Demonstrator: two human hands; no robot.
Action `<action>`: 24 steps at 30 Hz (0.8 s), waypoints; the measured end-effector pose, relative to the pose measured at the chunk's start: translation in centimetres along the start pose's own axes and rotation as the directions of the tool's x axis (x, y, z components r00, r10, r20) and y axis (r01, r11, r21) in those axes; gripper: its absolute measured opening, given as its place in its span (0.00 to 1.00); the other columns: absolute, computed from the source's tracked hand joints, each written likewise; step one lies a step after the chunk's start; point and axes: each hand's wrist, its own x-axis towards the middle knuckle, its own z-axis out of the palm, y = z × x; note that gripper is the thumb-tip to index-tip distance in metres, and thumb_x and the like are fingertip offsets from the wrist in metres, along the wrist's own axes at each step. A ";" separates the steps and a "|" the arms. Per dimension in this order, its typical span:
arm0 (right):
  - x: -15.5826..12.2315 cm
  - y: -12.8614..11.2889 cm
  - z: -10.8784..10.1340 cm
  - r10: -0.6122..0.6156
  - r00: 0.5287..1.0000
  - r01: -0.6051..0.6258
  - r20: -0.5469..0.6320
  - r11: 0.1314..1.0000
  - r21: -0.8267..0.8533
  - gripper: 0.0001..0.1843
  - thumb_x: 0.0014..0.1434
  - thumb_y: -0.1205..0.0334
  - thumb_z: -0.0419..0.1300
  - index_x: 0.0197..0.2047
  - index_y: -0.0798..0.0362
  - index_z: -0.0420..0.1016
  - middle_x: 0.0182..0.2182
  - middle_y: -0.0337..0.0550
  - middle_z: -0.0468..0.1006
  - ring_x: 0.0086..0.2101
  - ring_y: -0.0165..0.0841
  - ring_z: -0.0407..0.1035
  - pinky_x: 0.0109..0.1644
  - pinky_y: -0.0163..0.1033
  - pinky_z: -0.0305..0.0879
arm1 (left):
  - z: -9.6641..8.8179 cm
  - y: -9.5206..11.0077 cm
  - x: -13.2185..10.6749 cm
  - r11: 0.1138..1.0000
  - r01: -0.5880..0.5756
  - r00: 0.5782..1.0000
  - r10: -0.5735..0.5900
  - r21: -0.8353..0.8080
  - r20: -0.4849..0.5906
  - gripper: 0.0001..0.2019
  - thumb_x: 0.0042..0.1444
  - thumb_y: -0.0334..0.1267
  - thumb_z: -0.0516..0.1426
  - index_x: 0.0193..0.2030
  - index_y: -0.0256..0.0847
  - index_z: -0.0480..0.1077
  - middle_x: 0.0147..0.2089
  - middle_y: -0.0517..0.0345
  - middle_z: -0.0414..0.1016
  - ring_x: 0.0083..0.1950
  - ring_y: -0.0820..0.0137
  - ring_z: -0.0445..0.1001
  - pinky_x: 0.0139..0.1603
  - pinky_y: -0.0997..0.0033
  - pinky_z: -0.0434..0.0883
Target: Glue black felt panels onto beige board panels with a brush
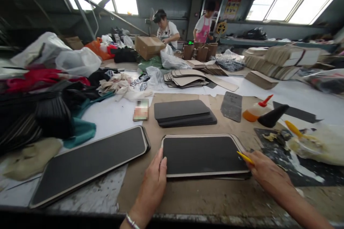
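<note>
Panel (201, 155) on counter (107, 112) between the hands, long axis left to right: left hand (153, 179) nearer, fingers extended against its left end, right hand (264, 168) pinching yellow tool (245, 157) at its right end, contact there unclear

The right fingers (258, 157) hide part of the yellow tool (244, 157), and the small card (141, 110) is blurred.

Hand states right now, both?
Left hand: at the left edge of the black panel; whether it grips, can't tell.
Right hand: closed, holding a yellow tool.
</note>
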 end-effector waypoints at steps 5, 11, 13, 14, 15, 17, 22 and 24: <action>0.2 -0.7 -0.9 0.033 0.996 -0.038 0.085 0.998 0.057 0.16 0.59 0.64 0.47 0.40 0.50 0.76 0.31 0.46 0.74 0.32 0.38 0.72 0.35 0.41 0.66 | 0.9 -0.1 -0.7 0.984 -0.145 0.979 0.157 0.102 -0.131 0.22 0.61 0.38 0.41 0.59 0.33 0.59 0.61 0.43 0.63 0.63 0.62 0.59 0.63 0.51 0.58; 0.3 -1.2 -1.3 0.130 0.986 -0.133 0.104 0.991 0.022 0.16 0.61 0.62 0.46 0.35 0.53 0.74 0.32 0.48 0.75 0.34 0.38 0.72 0.36 0.40 0.65 | 0.1 1.1 -0.2 0.992 -0.027 0.980 0.002 -0.127 -0.197 0.25 0.56 0.47 0.51 0.57 0.34 0.62 0.52 0.42 0.73 0.53 0.59 0.71 0.55 0.54 0.66; 0.4 -1.1 -1.4 0.153 0.978 -0.162 0.140 0.985 0.059 0.16 0.61 0.61 0.45 0.35 0.54 0.73 0.33 0.48 0.75 0.34 0.38 0.71 0.38 0.40 0.64 | -0.5 1.9 0.7 0.902 0.183 0.971 -0.229 -0.392 -0.073 0.31 0.50 0.50 0.57 0.58 0.34 0.59 0.43 0.45 0.78 0.46 0.59 0.75 0.50 0.57 0.70; 0.5 -0.9 -1.5 0.164 0.974 -0.180 0.159 0.979 0.093 0.16 0.61 0.60 0.45 0.35 0.55 0.73 0.33 0.48 0.74 0.34 0.37 0.71 0.38 0.40 0.63 | -0.7 2.3 1.2 0.808 0.282 0.952 -0.304 -0.518 0.043 0.33 0.48 0.50 0.59 0.57 0.33 0.59 0.39 0.48 0.79 0.43 0.59 0.76 0.47 0.58 0.71; 0.7 -0.8 -1.5 0.175 0.969 -0.199 0.172 0.971 0.134 0.16 0.61 0.58 0.45 0.34 0.55 0.72 0.33 0.48 0.74 0.34 0.37 0.71 0.39 0.40 0.63 | -1.0 2.8 1.7 0.699 0.366 0.927 -0.331 -0.614 0.175 0.33 0.46 0.49 0.61 0.55 0.31 0.61 0.36 0.49 0.79 0.41 0.60 0.77 0.45 0.60 0.72; 0.9 -0.4 -1.7 0.196 0.962 -0.237 0.191 0.944 0.227 0.17 0.60 0.56 0.45 0.34 0.55 0.72 0.32 0.48 0.74 0.34 0.38 0.70 0.39 0.40 0.63 | -1.5 3.9 2.6 0.515 0.498 0.867 -0.290 -0.698 0.405 0.28 0.43 0.46 0.63 0.48 0.29 0.67 0.35 0.48 0.79 0.38 0.61 0.77 0.42 0.64 0.74; 1.2 -0.1 -2.9 0.236 0.935 -0.346 0.265 0.770 0.536 0.18 0.55 0.47 0.48 0.26 0.53 0.68 0.24 0.41 0.72 0.28 0.35 0.68 0.33 0.37 0.61 | -2.8 8.5 4.1 0.406 0.554 0.829 -0.194 -0.727 0.524 0.22 0.41 0.39 0.65 0.43 0.32 0.72 0.35 0.49 0.80 0.36 0.62 0.78 0.34 0.68 0.76; 1.3 -0.3 -3.4 0.248 0.909 -0.412 0.335 0.660 0.629 0.19 0.53 0.46 0.50 0.25 0.53 0.66 0.20 0.37 0.69 0.23 0.31 0.64 0.27 0.35 0.59 | -3.0 10.4 4.5 0.403 0.520 0.848 -0.134 -0.754 0.513 0.22 0.41 0.38 0.65 0.44 0.33 0.72 0.35 0.49 0.80 0.37 0.61 0.78 0.34 0.67 0.76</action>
